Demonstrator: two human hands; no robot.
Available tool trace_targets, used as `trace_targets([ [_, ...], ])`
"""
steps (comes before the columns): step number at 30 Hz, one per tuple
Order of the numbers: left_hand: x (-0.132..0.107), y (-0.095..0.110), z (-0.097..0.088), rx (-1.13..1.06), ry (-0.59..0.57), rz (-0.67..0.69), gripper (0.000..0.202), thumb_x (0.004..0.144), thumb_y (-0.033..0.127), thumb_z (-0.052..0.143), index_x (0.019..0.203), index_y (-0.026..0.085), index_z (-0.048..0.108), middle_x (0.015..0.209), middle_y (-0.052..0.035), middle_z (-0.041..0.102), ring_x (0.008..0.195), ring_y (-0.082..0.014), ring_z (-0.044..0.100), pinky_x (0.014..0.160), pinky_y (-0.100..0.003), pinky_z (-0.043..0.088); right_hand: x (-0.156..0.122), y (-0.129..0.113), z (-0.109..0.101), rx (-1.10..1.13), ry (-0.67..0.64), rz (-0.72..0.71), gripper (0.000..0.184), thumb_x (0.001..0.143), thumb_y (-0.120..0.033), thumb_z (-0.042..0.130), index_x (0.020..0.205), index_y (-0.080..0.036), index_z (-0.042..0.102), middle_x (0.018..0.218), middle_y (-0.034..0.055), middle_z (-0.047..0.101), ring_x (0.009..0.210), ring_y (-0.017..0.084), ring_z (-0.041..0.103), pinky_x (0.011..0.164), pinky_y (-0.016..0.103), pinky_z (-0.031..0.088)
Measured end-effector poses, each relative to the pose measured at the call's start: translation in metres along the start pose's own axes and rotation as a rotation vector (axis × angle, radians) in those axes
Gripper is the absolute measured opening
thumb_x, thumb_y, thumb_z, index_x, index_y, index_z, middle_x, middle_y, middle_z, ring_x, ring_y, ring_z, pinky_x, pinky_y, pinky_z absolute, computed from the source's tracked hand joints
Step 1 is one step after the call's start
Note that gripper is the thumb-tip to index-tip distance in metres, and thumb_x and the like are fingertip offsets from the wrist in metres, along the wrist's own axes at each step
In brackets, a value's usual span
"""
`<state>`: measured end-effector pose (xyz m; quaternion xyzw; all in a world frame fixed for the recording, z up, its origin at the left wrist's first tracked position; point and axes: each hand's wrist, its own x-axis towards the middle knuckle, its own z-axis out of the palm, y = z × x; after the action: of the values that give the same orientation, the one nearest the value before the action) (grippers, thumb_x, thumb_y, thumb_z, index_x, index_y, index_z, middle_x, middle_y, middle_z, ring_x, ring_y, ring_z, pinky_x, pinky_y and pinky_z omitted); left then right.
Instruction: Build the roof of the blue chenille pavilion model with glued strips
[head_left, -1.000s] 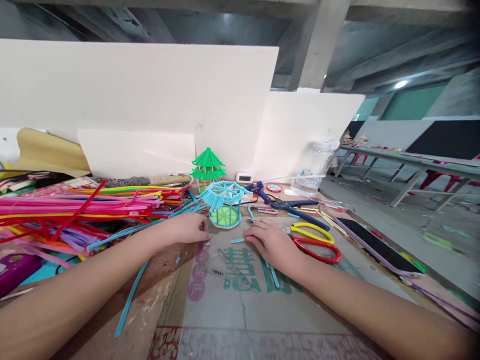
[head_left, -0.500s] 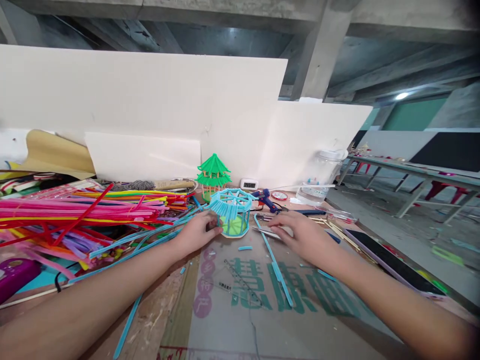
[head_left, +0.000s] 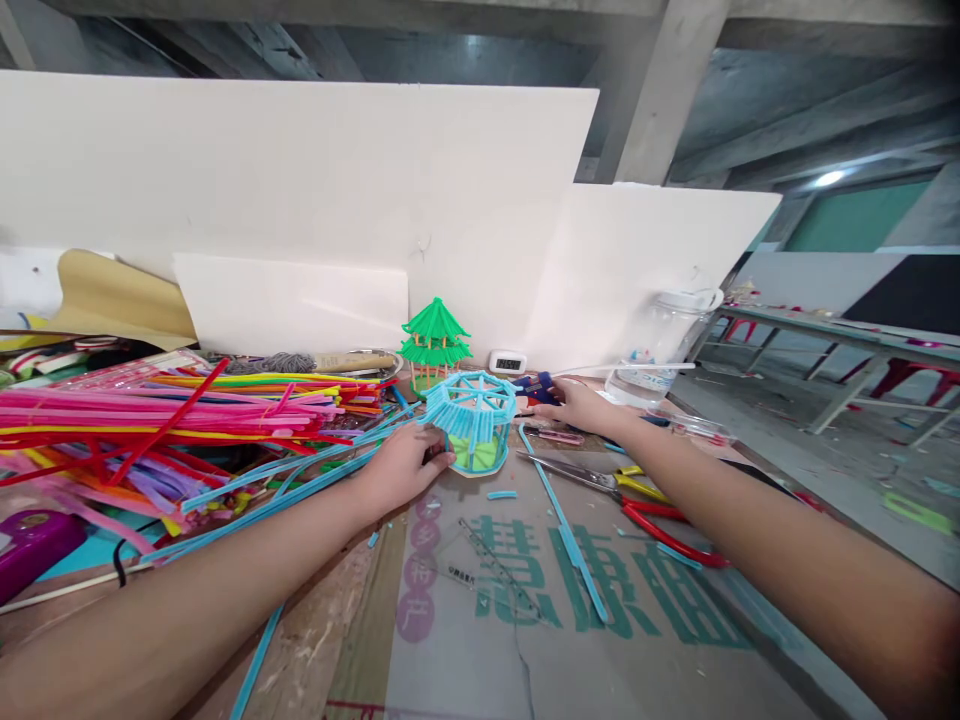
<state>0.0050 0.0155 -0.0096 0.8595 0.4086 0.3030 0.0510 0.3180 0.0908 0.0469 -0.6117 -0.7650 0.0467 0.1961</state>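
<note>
Light-blue pipe-cleaner pavilion with a green floor (head_left: 480, 402), upright on the brown table (head_left: 315, 620): left hand (head_left: 411, 462) half-curled at its left side (gripping or just beside, can't tell); right hand (head_left: 581, 408) at the dark-blue glue gun (head_left: 534, 384), fingers partly bent, hold unclear. Steel scissors with red and yellow handles (head_left: 600, 480) lie nearby.

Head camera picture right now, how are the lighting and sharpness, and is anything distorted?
Head view: the ceiling lamp glares, while the top right corner is dark; head view: the left hand and blue model look fairly sharp, the far table softer; head view: the right forearm looks stretched toward the lower corner, probably wide-angle distortion.
</note>
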Motion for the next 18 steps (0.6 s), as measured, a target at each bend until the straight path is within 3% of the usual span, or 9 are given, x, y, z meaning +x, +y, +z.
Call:
trace_targets([
  [4,0.0,0.001,-0.001,0.0,-0.013,-0.002,0.027,0.092,0.036,0.048,0.075,0.018,0.06,0.08,-0.0051,0.065,0.081,-0.0198,0.058,0.073,-0.031,0.042,0.019,0.002,0.017,0.017,-0.021,0.089,0.045,0.072,-0.048,0.07,0.1,-0.014,0.067,0.079,0.0075,0.072,0.073,0.023,0.066,0.065,0.031,0.048],
  [8,0.0,0.0,-0.001,0.007,-0.014,0.009,0.027,0.092,0.036,0.048,0.075,0.018,0.06,0.078,-0.0051,0.065,0.078,-0.0194,0.058,0.072,-0.031,0.042,0.023,0.004,0.023,0.048,-0.018,0.135,0.035,0.075,-0.045,0.068,0.087,-0.013,0.069,0.066,0.0066,0.068,0.065,0.023,0.064,0.062,0.032,0.047],
  [13,0.0,0.0,0.0,0.017,0.009,0.02,0.027,0.092,0.036,0.049,0.074,0.018,0.061,0.075,-0.0047,0.064,0.073,-0.0189,0.056,0.069,-0.031,0.041,0.017,0.003,0.003,0.167,0.028,0.106,0.032,0.077,-0.043,0.067,0.091,-0.014,0.069,0.082,0.0105,0.074,0.081,0.026,0.068,0.071,0.033,0.05],
  [18,-0.001,0.003,-0.003,0.047,-0.011,0.004,0.028,0.09,0.037,0.052,0.071,0.018,0.059,0.07,-0.0036,0.062,0.068,-0.0182,0.055,0.064,-0.03,0.038,-0.006,-0.012,-0.026,0.339,0.053,0.069,0.038,0.09,-0.046,0.05,0.105,-0.015,0.067,0.095,0.0128,0.075,0.087,0.026,0.071,0.073,0.034,0.055],
])
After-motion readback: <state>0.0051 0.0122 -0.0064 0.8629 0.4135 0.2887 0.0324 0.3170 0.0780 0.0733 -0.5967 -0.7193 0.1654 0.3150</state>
